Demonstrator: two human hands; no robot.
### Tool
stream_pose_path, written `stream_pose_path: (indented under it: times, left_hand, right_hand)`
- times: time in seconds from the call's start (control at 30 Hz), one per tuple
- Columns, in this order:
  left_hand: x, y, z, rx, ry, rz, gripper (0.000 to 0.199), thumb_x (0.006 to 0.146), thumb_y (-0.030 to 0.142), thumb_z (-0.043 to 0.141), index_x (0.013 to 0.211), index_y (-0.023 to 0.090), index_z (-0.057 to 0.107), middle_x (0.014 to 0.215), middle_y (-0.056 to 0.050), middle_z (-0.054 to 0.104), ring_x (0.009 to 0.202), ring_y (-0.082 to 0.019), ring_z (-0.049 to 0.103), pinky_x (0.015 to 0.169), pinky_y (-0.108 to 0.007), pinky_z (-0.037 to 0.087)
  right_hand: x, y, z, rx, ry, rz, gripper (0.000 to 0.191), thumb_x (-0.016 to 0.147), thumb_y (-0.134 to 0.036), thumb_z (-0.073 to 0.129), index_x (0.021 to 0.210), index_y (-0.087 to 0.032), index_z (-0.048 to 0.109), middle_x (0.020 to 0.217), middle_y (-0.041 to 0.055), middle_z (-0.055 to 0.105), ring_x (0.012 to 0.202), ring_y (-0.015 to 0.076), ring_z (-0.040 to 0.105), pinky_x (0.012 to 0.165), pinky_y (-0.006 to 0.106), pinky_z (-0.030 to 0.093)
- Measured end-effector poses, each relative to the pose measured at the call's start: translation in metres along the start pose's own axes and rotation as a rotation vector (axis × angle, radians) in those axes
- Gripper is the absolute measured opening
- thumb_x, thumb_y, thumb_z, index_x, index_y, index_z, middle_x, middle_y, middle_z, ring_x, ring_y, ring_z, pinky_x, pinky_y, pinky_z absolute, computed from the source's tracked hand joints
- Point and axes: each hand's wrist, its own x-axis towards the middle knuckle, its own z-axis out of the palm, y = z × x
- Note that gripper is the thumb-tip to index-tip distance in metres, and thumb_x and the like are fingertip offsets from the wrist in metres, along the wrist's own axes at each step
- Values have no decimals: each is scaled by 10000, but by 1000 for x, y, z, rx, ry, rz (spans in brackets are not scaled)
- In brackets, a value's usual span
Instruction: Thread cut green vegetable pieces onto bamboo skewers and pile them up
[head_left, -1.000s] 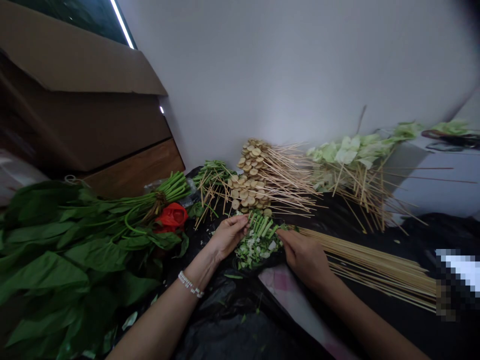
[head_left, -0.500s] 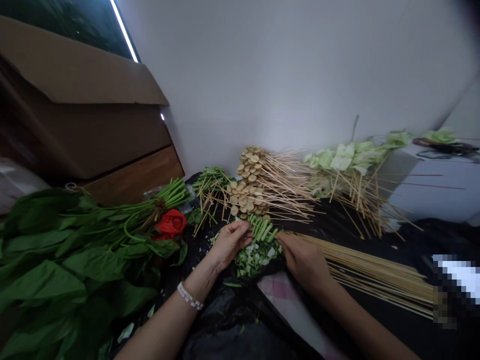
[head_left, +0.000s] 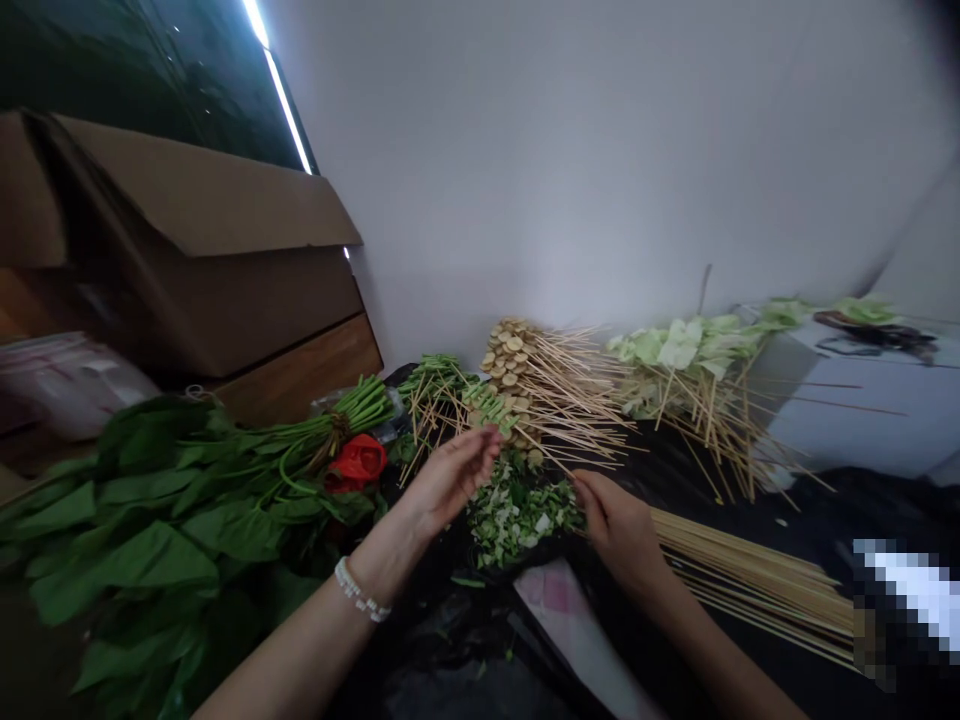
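Note:
Between the thumb and fingers of my right hand [head_left: 619,520] is the end of a thin wooden skewer [head_left: 551,458], which points up and left. Green stem pieces [head_left: 489,404] sit on its far end, in front of skewered pale round slices [head_left: 510,362]. My left hand [head_left: 457,472], with a beaded bracelet at the wrist, is just below the stem pieces with its fingers loosely curved; whether it touches them is unclear. Chopped green and white bits [head_left: 517,520] lie in a heap between and below my hands.
Leafy greens [head_left: 165,520] and a red bag [head_left: 356,463] lie left, before a cardboard box [head_left: 240,300]. Skewered green stems [head_left: 435,375] are behind my left hand. Cabbage skewers [head_left: 697,345] stand back right; bare skewers [head_left: 750,580] lie right on black plastic [head_left: 450,650].
The skewer with green stem pieces has moved up and left, away from the chopped heap. My left hand has loosened beside it. The view has tilted slightly upward.

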Motion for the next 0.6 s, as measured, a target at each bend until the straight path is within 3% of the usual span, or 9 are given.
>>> stream_pose_path:
  times: [0.07,0.17,0.27,0.33,0.4,0.53,0.6]
  left_hand:
    - [-10,-24,16,162,-95,-56,254,743,175,727,997,167,720,1037,-90,691,805,-135,634,691,-207,508]
    - [-19,-59,38,327,-139,-8,295,742,347,725,974,165,732,962,-99,696,852,-171,627,721,-238,493]
    - [-19,-67,52,306,-100,103,311,764,441,675,878,157,727,942,-104,692,865,-186,624,756,-259,487]
    - [-14,-49,53,290,-48,195,319,770,476,653,818,163,694,920,-102,696,844,-197,630,718,-270,495]
    - [-6,-16,45,350,20,283,326,766,491,649,796,166,659,819,-86,700,768,-191,635,642,-256,489]
    - [22,65,10,591,68,385,375,736,468,678,868,117,677,678,-43,659,561,-111,555,499,-190,405]
    - [43,97,-13,823,209,449,382,762,460,632,894,104,676,616,-7,611,508,-86,499,481,-184,379]
  right_hand:
    - [-1,-6,1,42,20,-15,224,949,-207,398,1012,-176,610,895,55,709,794,153,678,712,246,526]
    - [-4,-12,5,56,42,-82,202,945,-193,413,1004,-175,606,895,61,714,795,155,687,709,242,533]
    - [-6,-12,8,21,57,-116,221,948,-185,408,1066,-170,595,940,75,716,825,164,691,717,253,540]
    - [-7,-10,8,-28,65,-114,252,949,-198,421,1147,-163,573,958,80,716,832,177,691,722,274,541]
    - [-6,-7,7,-83,68,-109,282,948,-217,439,1198,-154,552,956,82,714,818,184,689,721,291,537]
    - [-6,-1,8,-143,41,-126,287,957,-229,427,1190,-130,563,940,84,714,794,177,685,708,280,528]
    - [-7,2,10,-164,34,-146,285,960,-239,425,1167,-126,584,928,83,719,770,174,686,711,277,528]
